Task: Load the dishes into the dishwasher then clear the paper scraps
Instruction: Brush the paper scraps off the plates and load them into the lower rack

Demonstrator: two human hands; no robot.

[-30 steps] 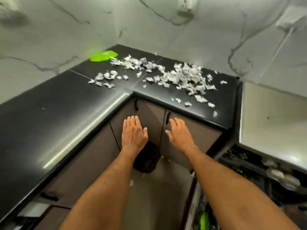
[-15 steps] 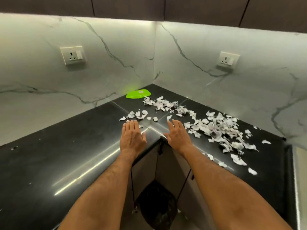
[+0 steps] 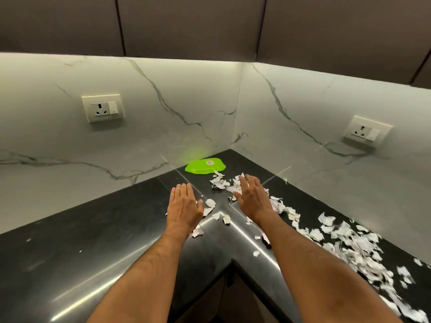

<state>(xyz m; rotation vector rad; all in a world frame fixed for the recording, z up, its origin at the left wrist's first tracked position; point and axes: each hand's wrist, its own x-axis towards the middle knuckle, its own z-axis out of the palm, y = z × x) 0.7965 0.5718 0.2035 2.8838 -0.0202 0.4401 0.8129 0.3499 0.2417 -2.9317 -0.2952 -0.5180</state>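
Observation:
White paper scraps (image 3: 354, 243) lie scattered over the black corner countertop (image 3: 93, 248), thickest along its right arm, with a smaller cluster near the corner. My left hand (image 3: 184, 206) hovers flat, fingers straight and together, over the few scraps left of the corner seam. Stretched out with straight fingers, my right hand (image 3: 253, 197) is over the cluster of scraps near the corner. Neither hand holds anything. No dishwasher is in view.
A flat bright green plastic piece (image 3: 205, 166) lies in the far corner against the marble backsplash. Wall sockets sit on the left wall (image 3: 103, 108) and the right wall (image 3: 366, 131). Dark upper cabinets (image 3: 186, 24) hang overhead. Below the counter's inner corner are cabinet doors.
The view rose from the lower cabinets and open dishwasher to the countertop. Both hands moved forward from the counter edge to over the scraps near the corner.

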